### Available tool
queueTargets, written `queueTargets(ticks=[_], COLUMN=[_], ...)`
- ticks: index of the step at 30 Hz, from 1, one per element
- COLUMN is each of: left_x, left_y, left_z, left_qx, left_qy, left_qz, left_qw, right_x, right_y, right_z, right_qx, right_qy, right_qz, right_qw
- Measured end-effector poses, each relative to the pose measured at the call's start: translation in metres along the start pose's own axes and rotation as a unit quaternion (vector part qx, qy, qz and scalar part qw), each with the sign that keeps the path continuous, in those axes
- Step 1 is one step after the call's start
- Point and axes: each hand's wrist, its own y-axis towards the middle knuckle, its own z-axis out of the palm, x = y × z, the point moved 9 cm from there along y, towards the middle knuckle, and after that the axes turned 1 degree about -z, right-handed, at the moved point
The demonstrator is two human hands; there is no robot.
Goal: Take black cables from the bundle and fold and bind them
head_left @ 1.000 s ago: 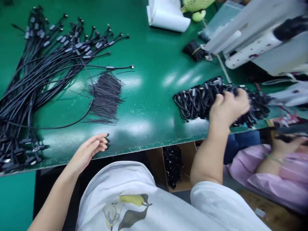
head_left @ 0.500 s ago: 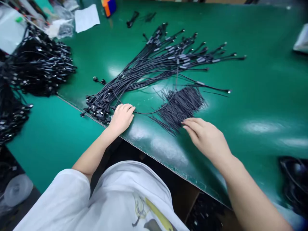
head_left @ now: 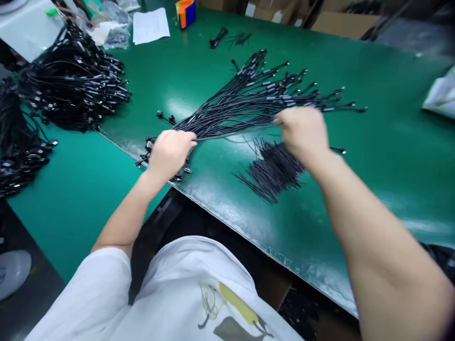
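Observation:
My left hand [head_left: 171, 154] is closed near the left end of a loose pile of black cables [head_left: 227, 109]. One black cable [head_left: 245, 130] runs from its fingers to my right hand [head_left: 302, 135], which is curled on the cable and somewhat blurred. This cable is drawn nearly straight along the pile's front side. Small connectors and grey sleeves show at the pile's right ends; more connectors lie partly hidden behind my left hand. Just below my right hand lies a heap of short, thin black ties [head_left: 275, 173].
Thick bundles of black cables [head_left: 78, 85] lie at the left. Farther back are a white paper sheet [head_left: 151, 26], an orange and blue object [head_left: 186, 13] and a small black coil [head_left: 218, 38]. The green table's front edge [head_left: 227, 222] slants past my body.
My right hand has left the heap of ties, moved up and away, and closed on the cable. The slack, curved cable is now pulled nearly straight. The camera view has shifted.

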Motion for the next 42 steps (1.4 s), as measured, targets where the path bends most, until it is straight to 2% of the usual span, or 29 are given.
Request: queueTargets(ticks=[2,4,6,8,10,11,13,14,15,16,17,19,21,22,23,24,25,27,30,32,34,37,39,42], left_x=[0.024,0.04,0.047,0.046,0.04,0.034,0.019,0.013,0.008,0.002,-0.005,-0.029,-0.066,-0.088,-0.109,-0.129,-0.144,-0.159,-0.154,-0.143,-0.129,-0.1,-0.084,-0.074], left_y=[-0.015,-0.034,-0.053,-0.068,-0.08,-0.084,-0.088,-0.088,-0.087,-0.087,-0.087,-0.087,-0.086,-0.087,-0.09,-0.095,-0.101,-0.112,-0.122,-0.123,-0.119,-0.112,-0.109,-0.108], left_z=[-0.015,-0.019,-0.017,-0.008,0.006,0.013,0.024,0.028,0.03,0.032,0.035,0.042,0.048,0.052,0.055,0.059,0.063,0.068,0.07,0.067,0.061,0.052,0.046,0.04], left_qx=[0.007,0.03,0.061,0.106,0.152,0.168,0.167,0.15,0.131,0.113,0.104,0.121,0.17,0.202,0.238,0.277,0.316,0.375,0.401,0.393,0.358,0.261,0.199,0.16], left_qy=[0.021,0.019,-0.013,-0.093,-0.248,-0.345,-0.526,-0.59,-0.631,-0.652,-0.657,-0.629,-0.577,-0.556,-0.548,-0.554,-0.575,-0.634,-0.708,-0.741,-0.769,-0.792,-0.799,-0.817], left_qz=[-0.039,-0.068,-0.096,-0.139,-0.2,-0.23,-0.271,-0.283,-0.289,-0.292,-0.291,-0.269,-0.205,-0.162,-0.124,-0.097,-0.085,-0.112,-0.202,-0.249,-0.283,-0.347,-0.386,-0.4], left_qw=[0.999,0.997,0.993,0.98,0.936,0.894,0.789,0.741,0.708,0.691,0.688,0.719,0.772,0.789,0.792,0.779,0.75,0.667,0.546,0.484,0.448,0.429,0.416,0.383], right_x=[-0.055,-0.087,-0.098,-0.1,-0.106,-0.108,-0.104,-0.094,-0.077,-0.052,-0.02,0.058,0.133,0.158,0.173,0.178,0.173,0.145,0.098,0.08,0.074,0.071,0.069,0.066], right_y=[-0.005,-0.019,-0.037,-0.054,-0.071,-0.08,-0.1,-0.112,-0.124,-0.137,-0.15,-0.178,-0.201,-0.207,-0.208,-0.207,-0.203,-0.196,-0.2,-0.21,-0.222,-0.24,-0.248,-0.255], right_z=[-0.029,-0.056,-0.075,-0.087,-0.096,-0.098,-0.097,-0.094,-0.089,-0.082,-0.077,-0.074,-0.081,-0.09,-0.099,-0.106,-0.111,-0.112,-0.1,-0.088,-0.077,-0.066,-0.066,-0.07], right_qx=[-0.001,0.002,0.001,-0.004,-0.014,-0.019,-0.019,-0.012,-0.001,0.014,0.023,0.016,0.007,-0.009,-0.02,-0.026,-0.022,0.008,0.053,0.058,0.054,0.028,-0.009,-0.05], right_qy=[-0.059,-0.107,-0.137,-0.152,-0.16,-0.16,-0.154,-0.149,-0.146,-0.141,-0.135,-0.103,-0.048,-0.032,-0.024,-0.021,-0.022,-0.017,0.026,0.069,0.105,0.112,0.089,0.063], right_qz=[0.072,0.103,0.096,0.09,0.116,0.131,0.148,0.142,0.126,0.097,0.058,-0.046,-0.152,-0.175,-0.176,-0.162,-0.132,-0.06,0.01,0.025,0.029,0.034,0.036,0.024], right_qw=[0.996,0.989,0.986,0.984,0.98,0.978,0.977,0.978,0.981,0.985,0.989,0.993,0.987,0.984,0.984,0.986,0.991,0.998,0.998,0.996,0.993,0.993,0.995,0.996])
